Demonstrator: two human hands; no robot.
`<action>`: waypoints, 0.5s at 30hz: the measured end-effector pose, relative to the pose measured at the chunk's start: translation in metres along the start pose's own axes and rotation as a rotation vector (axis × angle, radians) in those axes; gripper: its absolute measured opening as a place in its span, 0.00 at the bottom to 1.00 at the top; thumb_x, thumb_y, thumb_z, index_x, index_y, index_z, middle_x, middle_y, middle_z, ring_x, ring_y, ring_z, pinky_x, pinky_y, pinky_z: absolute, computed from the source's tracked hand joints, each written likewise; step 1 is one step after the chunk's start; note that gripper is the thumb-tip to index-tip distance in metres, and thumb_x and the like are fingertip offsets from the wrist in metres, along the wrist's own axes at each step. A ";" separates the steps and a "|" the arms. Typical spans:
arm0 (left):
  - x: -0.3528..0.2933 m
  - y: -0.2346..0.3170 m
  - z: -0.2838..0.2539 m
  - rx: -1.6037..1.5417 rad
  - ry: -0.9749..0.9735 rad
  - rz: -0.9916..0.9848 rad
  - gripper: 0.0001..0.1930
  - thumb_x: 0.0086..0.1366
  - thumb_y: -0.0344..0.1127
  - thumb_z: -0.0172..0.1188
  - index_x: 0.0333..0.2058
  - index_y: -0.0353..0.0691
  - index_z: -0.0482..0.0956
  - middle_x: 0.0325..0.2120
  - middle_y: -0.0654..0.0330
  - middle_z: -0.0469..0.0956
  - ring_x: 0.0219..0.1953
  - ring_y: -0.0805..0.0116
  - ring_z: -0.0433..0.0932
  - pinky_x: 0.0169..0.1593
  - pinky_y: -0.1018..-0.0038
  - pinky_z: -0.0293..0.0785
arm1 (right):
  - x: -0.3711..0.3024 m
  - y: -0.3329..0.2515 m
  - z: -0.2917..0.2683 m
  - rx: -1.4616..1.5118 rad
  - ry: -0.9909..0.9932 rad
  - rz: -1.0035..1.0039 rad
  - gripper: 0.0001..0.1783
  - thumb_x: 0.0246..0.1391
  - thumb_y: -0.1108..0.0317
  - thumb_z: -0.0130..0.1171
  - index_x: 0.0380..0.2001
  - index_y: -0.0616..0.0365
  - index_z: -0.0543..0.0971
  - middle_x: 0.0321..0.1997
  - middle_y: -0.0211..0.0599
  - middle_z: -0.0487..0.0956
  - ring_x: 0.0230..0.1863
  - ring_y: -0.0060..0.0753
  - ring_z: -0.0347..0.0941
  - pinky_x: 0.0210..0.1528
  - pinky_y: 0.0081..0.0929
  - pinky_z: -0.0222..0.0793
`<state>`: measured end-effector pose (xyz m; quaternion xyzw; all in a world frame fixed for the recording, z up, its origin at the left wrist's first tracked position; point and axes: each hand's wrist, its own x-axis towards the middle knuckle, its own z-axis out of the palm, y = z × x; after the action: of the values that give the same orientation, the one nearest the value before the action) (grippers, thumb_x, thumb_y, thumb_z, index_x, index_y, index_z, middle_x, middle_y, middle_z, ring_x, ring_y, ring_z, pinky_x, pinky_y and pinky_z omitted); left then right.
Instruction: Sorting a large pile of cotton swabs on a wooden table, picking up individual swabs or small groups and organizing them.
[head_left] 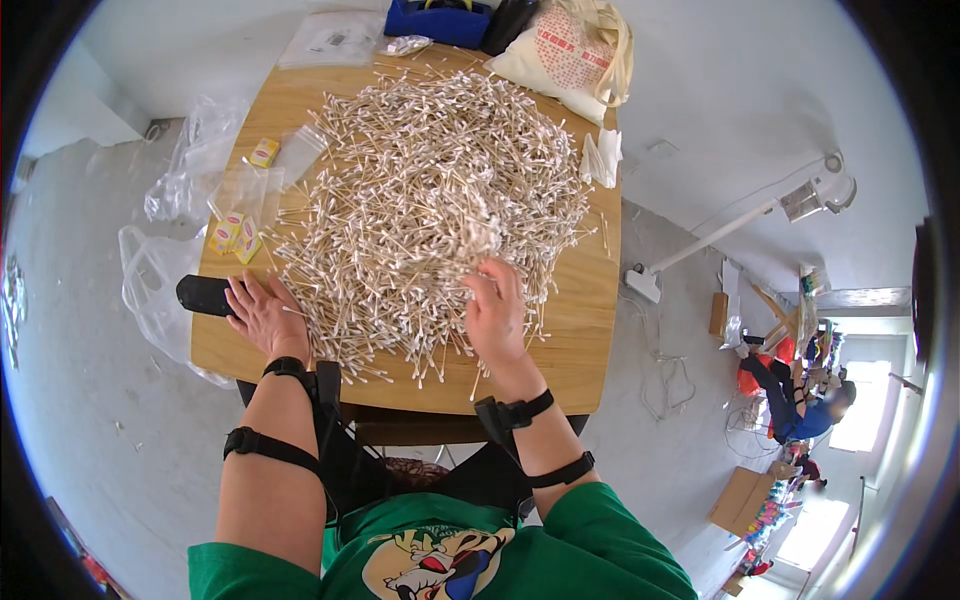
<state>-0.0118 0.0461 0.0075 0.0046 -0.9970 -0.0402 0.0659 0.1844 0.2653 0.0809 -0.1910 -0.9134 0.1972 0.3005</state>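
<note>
A big loose heap of cotton swabs (pixel 400 220), with wooden sticks and white tips, covers most of the wooden table (pixel 580 350). My left hand (pixel 262 315) lies flat at the heap's near left edge with its fingers spread. Its fingertips reach the end of a black oblong object (pixel 205 295) whose kind I cannot make out. Over the near right part of the heap, my right hand (pixel 497 310) has its fingers curled and drawn together. Whatever may be between those fingertips is hidden.
Small yellow boxes (pixel 226 232) and clear plastic bags (pixel 298 155) lie left of the heap. A blue tape dispenser (pixel 438 22) and a cream cloth bag (pixel 560 60) stand at the far edge, with a white tissue (pixel 601 158) on the right. Another person (pixel 800 410) sits far right.
</note>
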 end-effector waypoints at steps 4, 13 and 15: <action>0.000 -0.001 -0.001 0.010 0.014 0.003 0.27 0.69 0.52 0.40 0.62 0.46 0.60 0.65 0.57 0.54 0.68 0.57 0.48 0.66 0.54 0.43 | -0.017 0.012 -0.009 -0.018 0.007 0.082 0.17 0.35 0.88 0.55 0.32 0.60 0.76 0.41 0.42 0.70 0.49 0.50 0.68 0.47 0.41 0.69; 0.002 -0.001 0.000 -0.008 -0.028 -0.025 0.27 0.69 0.51 0.39 0.62 0.45 0.60 0.66 0.56 0.53 0.69 0.57 0.47 0.67 0.53 0.41 | 0.004 0.021 -0.029 -0.070 0.158 0.152 0.16 0.32 0.88 0.47 0.27 0.60 0.75 0.38 0.40 0.72 0.46 0.48 0.68 0.44 0.39 0.66; 0.001 -0.001 -0.002 -0.009 -0.027 -0.023 0.27 0.69 0.51 0.39 0.62 0.44 0.60 0.66 0.56 0.53 0.69 0.57 0.47 0.67 0.53 0.41 | 0.021 0.026 -0.026 -0.025 0.202 0.211 0.13 0.36 0.85 0.49 0.27 0.59 0.74 0.37 0.40 0.72 0.44 0.47 0.68 0.44 0.40 0.65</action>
<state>-0.0124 0.0451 0.0096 0.0152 -0.9975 -0.0454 0.0519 0.1909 0.3037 0.0976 -0.3086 -0.8557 0.1963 0.3660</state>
